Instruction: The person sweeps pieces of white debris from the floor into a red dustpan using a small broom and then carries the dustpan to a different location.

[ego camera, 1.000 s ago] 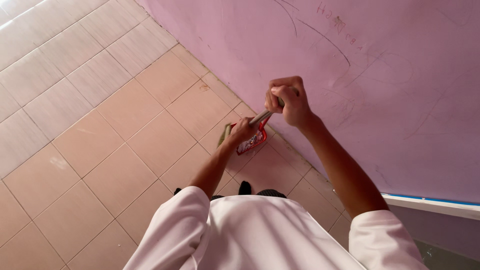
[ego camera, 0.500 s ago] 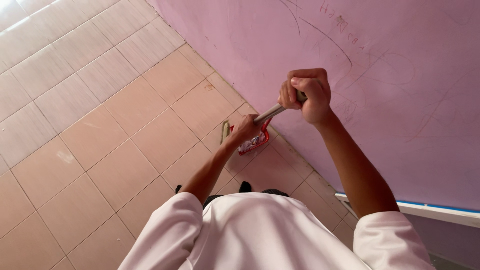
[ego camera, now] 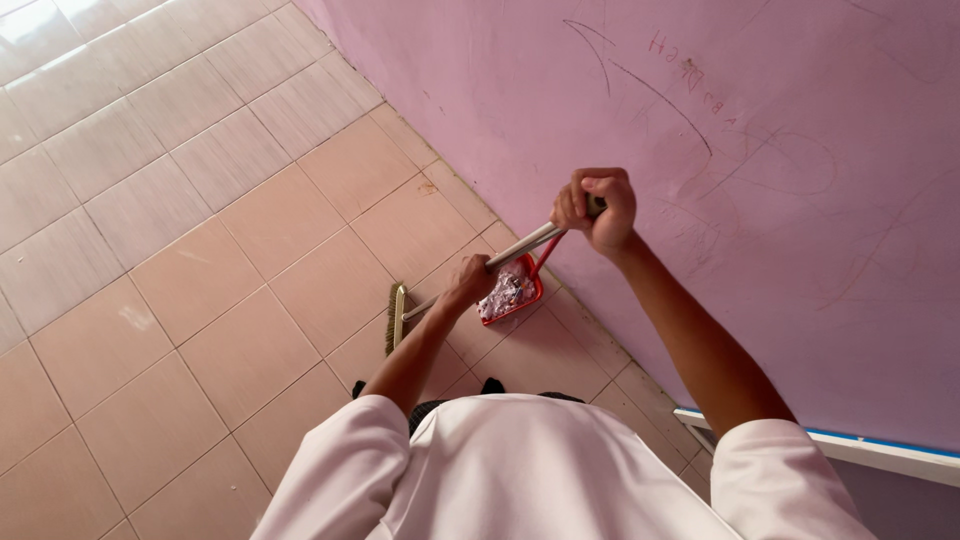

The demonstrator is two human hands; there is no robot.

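- We observe the right hand [ego camera: 598,207] closed around the top of the broom handle [ego camera: 520,245], and the left hand [ego camera: 470,280] closed lower on it.
- The broom head [ego camera: 397,317], half hidden a second ago, now shows fully on the tiled floor [ego camera: 200,250], further left of the red dustpan [ego camera: 512,292].
- The dustpan, holding litter, lies near the pink wall [ego camera: 800,150], more exposed than before.

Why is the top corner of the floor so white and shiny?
Head view: bright light glares off the pale tiles at top left, washing them out; the floor nearer the broom is evenly lit, and the hands show sharp, not blurred.
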